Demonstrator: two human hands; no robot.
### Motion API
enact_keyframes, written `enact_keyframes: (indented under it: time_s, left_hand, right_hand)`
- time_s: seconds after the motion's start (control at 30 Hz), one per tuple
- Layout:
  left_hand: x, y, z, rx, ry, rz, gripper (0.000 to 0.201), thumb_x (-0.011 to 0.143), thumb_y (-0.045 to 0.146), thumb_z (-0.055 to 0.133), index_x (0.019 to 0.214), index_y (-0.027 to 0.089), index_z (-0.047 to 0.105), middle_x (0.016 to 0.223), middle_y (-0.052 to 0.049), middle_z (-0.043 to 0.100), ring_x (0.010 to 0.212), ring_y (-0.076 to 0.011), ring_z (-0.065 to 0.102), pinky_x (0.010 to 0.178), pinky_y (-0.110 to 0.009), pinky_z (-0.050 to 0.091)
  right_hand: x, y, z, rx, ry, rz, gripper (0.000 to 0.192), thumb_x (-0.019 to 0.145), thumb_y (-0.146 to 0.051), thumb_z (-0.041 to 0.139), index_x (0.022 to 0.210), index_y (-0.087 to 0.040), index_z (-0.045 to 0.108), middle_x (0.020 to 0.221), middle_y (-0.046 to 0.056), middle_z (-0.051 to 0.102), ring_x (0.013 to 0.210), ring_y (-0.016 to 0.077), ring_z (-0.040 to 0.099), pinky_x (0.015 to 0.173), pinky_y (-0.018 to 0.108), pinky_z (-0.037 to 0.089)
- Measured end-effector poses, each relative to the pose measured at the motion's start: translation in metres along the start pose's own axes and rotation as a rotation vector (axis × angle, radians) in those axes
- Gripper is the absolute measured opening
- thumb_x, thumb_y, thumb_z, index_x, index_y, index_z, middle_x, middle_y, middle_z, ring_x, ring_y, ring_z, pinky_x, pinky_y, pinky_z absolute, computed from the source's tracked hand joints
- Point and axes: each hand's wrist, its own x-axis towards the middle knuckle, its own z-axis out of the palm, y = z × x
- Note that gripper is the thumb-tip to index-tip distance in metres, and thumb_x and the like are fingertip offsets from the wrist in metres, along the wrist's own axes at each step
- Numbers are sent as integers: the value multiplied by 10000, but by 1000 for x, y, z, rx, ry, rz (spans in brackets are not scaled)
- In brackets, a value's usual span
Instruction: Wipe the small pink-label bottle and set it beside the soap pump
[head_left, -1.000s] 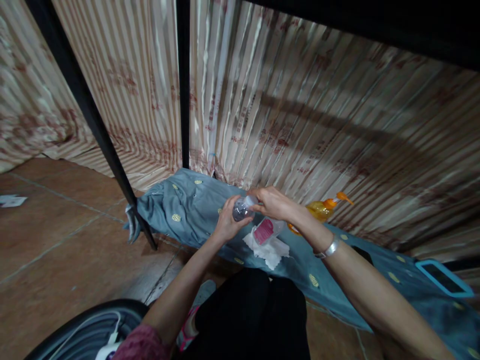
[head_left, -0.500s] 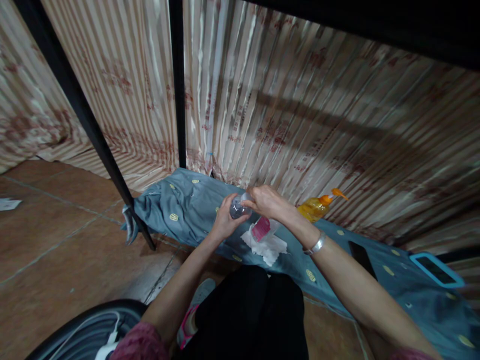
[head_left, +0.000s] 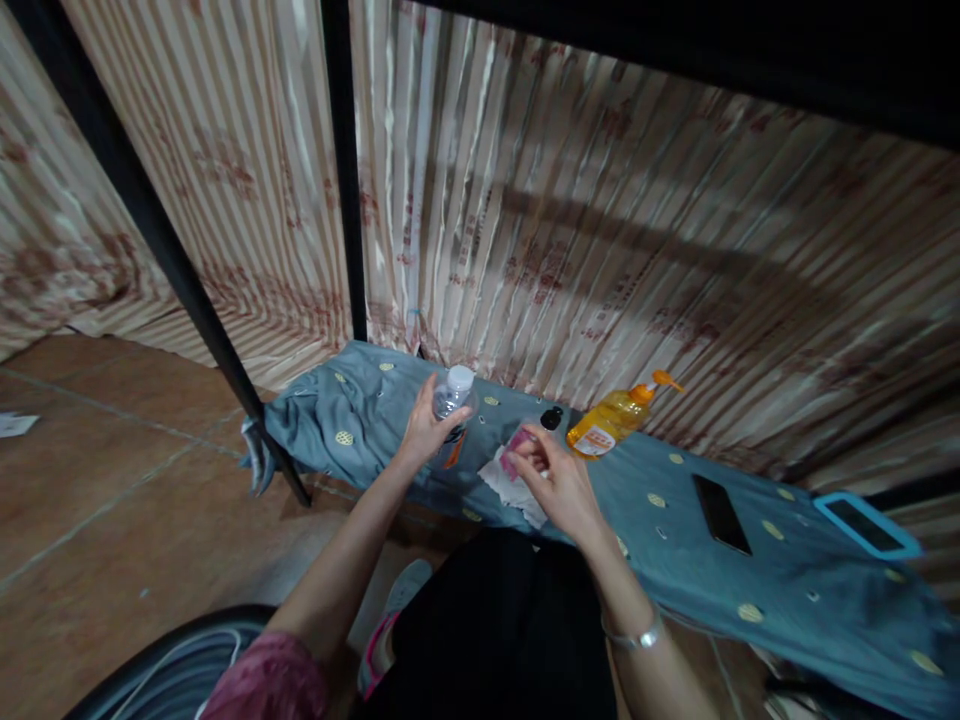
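My left hand (head_left: 431, 425) is closed round a clear bottle (head_left: 450, 402) with a white cap (head_left: 460, 378), held upright over the cloth-covered bench. An orange mark shows low on the bottle. My right hand (head_left: 555, 475), a silver bangle on its wrist, is bent over a pink ridged piece (head_left: 514, 452), fingers curled at its right side. That piece rests on a crumpled white tissue (head_left: 506, 487), and the fingers partly cover both. Just beyond my right hand are a small black object (head_left: 552, 417) and a yellow pump bottle (head_left: 607, 425) with an orange top.
A blue cloth with yellow prints (head_left: 720, 600) covers the long bench. Farther right lie a black phone (head_left: 721, 514) and a light-blue framed device (head_left: 868, 524). Dark posts (head_left: 345, 180) stand at the left before a striped curtain (head_left: 585, 230). A coiled hose-like thing (head_left: 172, 670) sits bottom left.
My right hand has left the bottle's cap and come down and toward me to the pink piece. My left hand keeps the bottle, now slightly farther left. The black object has come into sight.
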Motion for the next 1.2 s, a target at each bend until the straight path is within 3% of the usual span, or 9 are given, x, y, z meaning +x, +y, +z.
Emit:
enact_keyframes:
  time_s: [0.13,0.27,0.37,0.43,0.57,0.67,0.77,0.97,1.2]
  left_hand:
    - [-1,-5,0,-30,20,-19,914,694,461,786,1452,164,369,1482,-178,455,1368,-322,463,1150,-478,369]
    - [-15,9,-9,38,103,123,996,686,482,806,1487,175,300,1531,-182,380,1439,-336,359,1192,-502,308]
    - [-44,30,-9,119,135,289,871,791,454,734,1494,208,281,1528,-158,386,1457,-322,327,1207,-523,277]
    - [-68,39,5,106,46,365,762,840,402,692,1479,244,307,1521,-137,400,1448,-300,350,1207,-512,284]
    - [-94,27,68,-24,-230,232,882,771,352,756,1493,235,264,1538,-158,372,1451,-320,348,1193,-535,306]
    - [-85,5,119,-101,-235,-1,1051,639,299,836,1494,179,236,1552,-220,323,1468,-376,299,1187,-602,264]
    - [-67,-10,150,-177,-208,-72,1030,580,251,848,1455,204,306,1514,-195,397,1442,-380,346,1165,-616,286]
    - [-53,-8,149,-131,-230,-101,808,568,204,850,1285,184,480,1273,-127,619,1210,-315,598,1054,-507,450]
    - [-62,10,146,-132,-288,-91,792,570,162,843,1266,177,466,1267,-121,623,1204,-296,596,1060,-483,439]
  right_hand:
    - [-49,64,26,155,45,170,509,900,-526,538,1228,-137,545,934,50,717,779,158,678,783,348,550]
    - [-72,123,44,141,124,302,469,897,-522,572,1182,-150,574,963,57,695,843,181,676,837,420,548]
    - [-66,154,50,42,227,367,480,903,-448,591,1278,-155,526,1214,114,625,1085,238,621,975,502,485]
    - [-54,167,54,-22,271,385,562,875,-408,637,1356,-170,470,1414,147,490,1319,308,458,1075,569,388]
    - [-22,174,65,-75,219,404,668,818,-401,713,1396,-200,445,1520,146,371,1396,352,354,1087,596,369]
    - [-7,165,74,-82,135,385,513,845,-384,690,1295,-190,539,1405,123,505,1286,297,492,1035,545,441]
    - [-3,154,79,-58,51,356,289,880,-363,653,1109,-188,629,1131,63,652,1066,215,626,935,451,512]
    - [-15,161,73,105,84,365,200,888,-375,645,922,-178,647,926,19,666,887,162,644,842,388,535]
    - [-23,167,23,503,388,421,280,920,-426,580,1012,-163,604,930,20,641,792,142,624,731,343,544]
